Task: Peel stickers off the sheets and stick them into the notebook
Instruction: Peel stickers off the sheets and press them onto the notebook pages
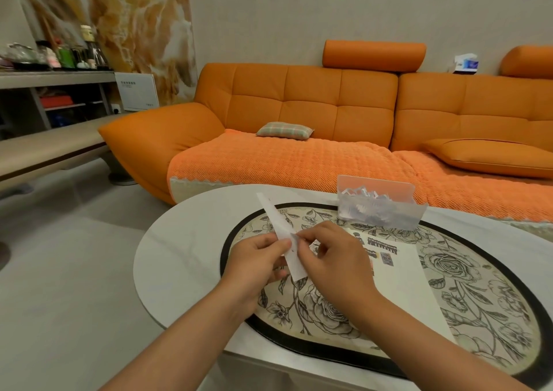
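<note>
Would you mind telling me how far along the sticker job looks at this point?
Done: a few stickers already sit near the top of the white notebook page. In hand: the left hand holds a narrow sticker strip while the right hand pinches at its edge, apparently peeling one. Left: most of the page is bare, and the clear box behind seems to hold more sheets.

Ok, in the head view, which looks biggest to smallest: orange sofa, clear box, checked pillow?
1. Orange sofa
2. Clear box
3. Checked pillow
The box sits nearer the camera, so it may only look bigger.
</note>
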{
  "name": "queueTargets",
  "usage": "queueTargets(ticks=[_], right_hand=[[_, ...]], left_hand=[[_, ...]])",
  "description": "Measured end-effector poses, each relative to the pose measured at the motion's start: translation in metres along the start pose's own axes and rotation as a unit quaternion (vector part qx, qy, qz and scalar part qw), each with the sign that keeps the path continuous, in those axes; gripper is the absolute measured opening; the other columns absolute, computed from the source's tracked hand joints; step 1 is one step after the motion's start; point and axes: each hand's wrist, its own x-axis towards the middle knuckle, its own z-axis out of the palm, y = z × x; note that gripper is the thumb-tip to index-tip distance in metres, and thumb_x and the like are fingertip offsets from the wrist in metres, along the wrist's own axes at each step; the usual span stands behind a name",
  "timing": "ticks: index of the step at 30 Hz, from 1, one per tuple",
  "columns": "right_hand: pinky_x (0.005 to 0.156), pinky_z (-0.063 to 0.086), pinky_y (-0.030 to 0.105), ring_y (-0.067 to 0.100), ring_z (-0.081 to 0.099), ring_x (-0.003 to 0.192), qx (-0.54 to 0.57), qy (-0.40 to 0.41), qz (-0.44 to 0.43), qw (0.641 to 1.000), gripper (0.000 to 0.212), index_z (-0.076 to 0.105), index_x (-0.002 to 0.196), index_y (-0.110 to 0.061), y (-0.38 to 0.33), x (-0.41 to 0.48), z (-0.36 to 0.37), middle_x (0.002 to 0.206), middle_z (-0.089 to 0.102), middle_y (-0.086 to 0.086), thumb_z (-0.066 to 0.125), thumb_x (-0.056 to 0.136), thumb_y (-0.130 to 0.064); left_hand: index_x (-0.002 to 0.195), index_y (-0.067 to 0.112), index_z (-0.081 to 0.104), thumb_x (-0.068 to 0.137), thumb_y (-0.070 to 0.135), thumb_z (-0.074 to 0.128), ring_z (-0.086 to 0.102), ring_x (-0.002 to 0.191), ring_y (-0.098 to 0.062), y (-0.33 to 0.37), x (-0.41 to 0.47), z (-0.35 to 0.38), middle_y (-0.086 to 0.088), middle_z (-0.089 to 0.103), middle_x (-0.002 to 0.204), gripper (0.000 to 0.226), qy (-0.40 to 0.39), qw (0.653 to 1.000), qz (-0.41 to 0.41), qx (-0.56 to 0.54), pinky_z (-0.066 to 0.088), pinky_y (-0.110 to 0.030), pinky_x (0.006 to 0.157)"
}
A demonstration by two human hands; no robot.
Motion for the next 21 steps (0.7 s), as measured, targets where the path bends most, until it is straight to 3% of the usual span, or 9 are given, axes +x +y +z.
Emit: queueTargets(ticks=[3,6,9,12,14,16,19,21], right_hand=[[0.060,0.050,0.025,0.000,0.059,0.067,0.130,-0.035,0.140,0.981,0.010,0.074,0.086,-0.035,-0.005,0.003,-0.002,0.080,0.067,-0.021,0.066,0.089,-0.040],[0.060,0.058,0.035,0.008,0.064,0.065,0.223,-0.070,0.204,0.951,0.013,0.076,0.080,-0.030,-0.009,0.008,-0.004,0.073,0.069,-0.017,0.068,0.090,-0.030],[0.055,0.050,0.025,0.010,0.059,0.060,0.290,-0.090,0.279,0.911,0.014,0.075,0.081,-0.021,-0.013,0.013,-0.010,0.059,0.063,-0.012,0.067,0.092,-0.017],[0.045,0.042,0.016,0.008,0.055,0.056,0.333,-0.089,0.329,0.879,0.010,0.072,0.085,-0.015,-0.013,0.014,-0.013,0.070,0.065,-0.004,0.066,0.091,-0.009],[0.046,0.041,0.018,0.009,0.054,0.056,0.349,-0.093,0.348,0.865,0.009,0.071,0.088,-0.014,-0.012,0.015,-0.013,0.076,0.067,0.000,0.065,0.091,-0.008],[0.052,0.042,0.023,0.012,0.053,0.059,0.334,-0.116,0.342,0.871,0.012,0.071,0.091,-0.016,-0.011,0.016,-0.012,0.077,0.065,0.000,0.062,0.093,-0.009],[0.060,0.054,0.031,0.013,0.059,0.065,0.247,-0.154,0.265,0.919,0.015,0.073,0.096,-0.020,-0.007,0.018,-0.013,0.074,0.065,-0.005,0.060,0.095,-0.014],[0.071,0.060,0.034,0.011,0.066,0.073,0.198,-0.174,0.211,0.941,0.013,0.074,0.099,-0.025,-0.005,0.019,-0.015,0.083,0.069,-0.007,0.064,0.094,-0.021]], left_hand=[[0.105,0.017,0.075,0.096,0.018,0.065,0.074,0.078,-0.010,-0.001,0.001,0.001,-0.003,0.079,0.093,0.014,0.002,1.000,-0.019,-0.024,0.056,-0.024,0.064],[0.107,0.016,0.074,0.096,0.017,0.064,0.075,0.080,-0.011,-0.002,0.003,0.001,-0.003,0.079,0.094,0.015,0.005,0.999,-0.025,-0.036,0.056,-0.023,0.061],[0.110,0.013,0.072,0.096,0.016,0.063,0.076,0.084,-0.015,-0.003,0.007,0.001,-0.005,0.079,0.096,0.017,0.008,0.998,-0.033,-0.046,0.058,-0.026,0.064],[0.113,0.011,0.070,0.097,0.015,0.063,0.077,0.088,-0.020,-0.004,0.009,0.003,-0.007,0.079,0.098,0.019,0.003,0.996,-0.050,-0.073,0.060,-0.031,0.068],[0.112,0.010,0.070,0.097,0.014,0.062,0.077,0.088,-0.021,-0.006,0.010,0.005,-0.008,0.079,0.097,0.018,0.001,0.995,-0.056,-0.081,0.060,-0.033,0.070],[0.110,0.009,0.070,0.097,0.012,0.061,0.077,0.087,-0.023,-0.007,0.010,0.008,-0.010,0.078,0.097,0.016,0.003,0.995,-0.054,-0.087,0.062,-0.036,0.072],[0.104,0.006,0.071,0.096,0.010,0.060,0.077,0.087,-0.024,-0.007,0.011,0.009,-0.012,0.078,0.099,0.015,0.025,0.998,-0.030,-0.053,0.062,-0.038,0.073],[0.100,0.007,0.073,0.095,0.010,0.061,0.077,0.085,-0.023,-0.006,0.011,0.008,-0.011,0.078,0.096,0.013,0.040,0.999,-0.012,-0.033,0.062,-0.037,0.073]])
